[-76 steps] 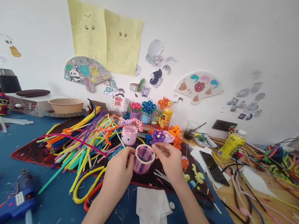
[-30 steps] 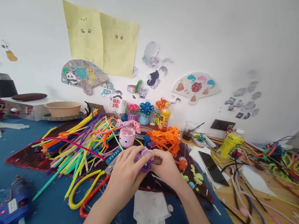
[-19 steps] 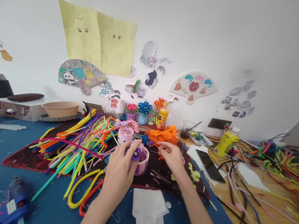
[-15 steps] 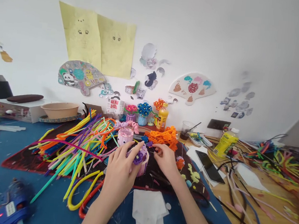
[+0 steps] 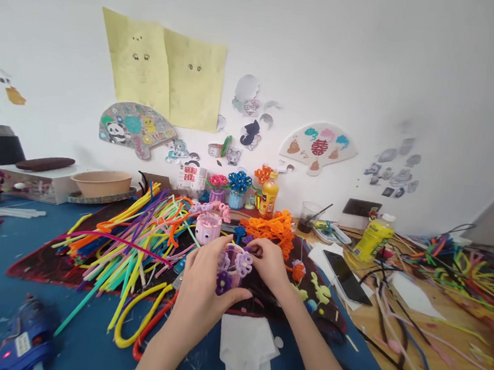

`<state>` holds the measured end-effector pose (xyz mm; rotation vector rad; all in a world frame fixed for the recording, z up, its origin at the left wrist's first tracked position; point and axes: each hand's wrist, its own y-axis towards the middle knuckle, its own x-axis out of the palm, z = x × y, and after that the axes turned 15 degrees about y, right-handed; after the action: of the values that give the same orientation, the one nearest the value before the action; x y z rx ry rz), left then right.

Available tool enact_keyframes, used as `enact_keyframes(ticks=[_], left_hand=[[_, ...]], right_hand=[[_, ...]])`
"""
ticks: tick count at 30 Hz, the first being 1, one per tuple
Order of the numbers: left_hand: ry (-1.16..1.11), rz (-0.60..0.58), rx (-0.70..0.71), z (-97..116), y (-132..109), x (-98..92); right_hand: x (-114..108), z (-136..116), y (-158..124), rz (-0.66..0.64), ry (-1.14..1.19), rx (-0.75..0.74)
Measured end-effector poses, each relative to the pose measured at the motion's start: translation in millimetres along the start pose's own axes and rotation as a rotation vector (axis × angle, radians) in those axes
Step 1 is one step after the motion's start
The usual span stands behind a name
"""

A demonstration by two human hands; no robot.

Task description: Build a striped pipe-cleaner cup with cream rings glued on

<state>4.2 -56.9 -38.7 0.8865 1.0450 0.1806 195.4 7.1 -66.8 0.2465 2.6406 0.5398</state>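
A small pot with lilac and purple pipe-cleaner flowers is inside the curve of my left hand. My left fingers go round its far side and my thumb lies across the near side. My right hand is closed in a pinch just right of the pot. At its fingertips shows a dark purple pipe-cleaner flower; its stem is hidden. A blue flower stands just behind. Left of the pot is a pink pot with a dotted face.
Pipe cleaners spread over the dark mat on the left, with orange pipe-cleaner pieces behind my right hand. A glue gun with a lit red light lies front left. Tissue is in front; a phone and bottle are right.
My left hand has turned, its thumb now in front of the pot, and the flowers show from another side. My right fingers have drawn together and moved slightly left.
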Motion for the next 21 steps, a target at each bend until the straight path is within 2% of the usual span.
enact_keyframes(ticks=[6, 9, 15, 21], left_hand=[[-0.04, 0.18, -0.127, -5, 1, -0.5], [-0.034, 0.198, -0.148, -6, 2, -1.2], [-0.058, 0.231, -0.111, -4, 3, -5.2], [-0.017, 0.235, -0.041, -3, 5, -8.7]], right_hand=[[-24, -2, 1, 0.173, 0.293, 0.072], [-30, -7, 1, 0.212, 0.479, 0.11], [-31, -27, -5, 0.184, 0.827, 0.23], [-29, -42, -15, 0.094, 1.025, 0.291]])
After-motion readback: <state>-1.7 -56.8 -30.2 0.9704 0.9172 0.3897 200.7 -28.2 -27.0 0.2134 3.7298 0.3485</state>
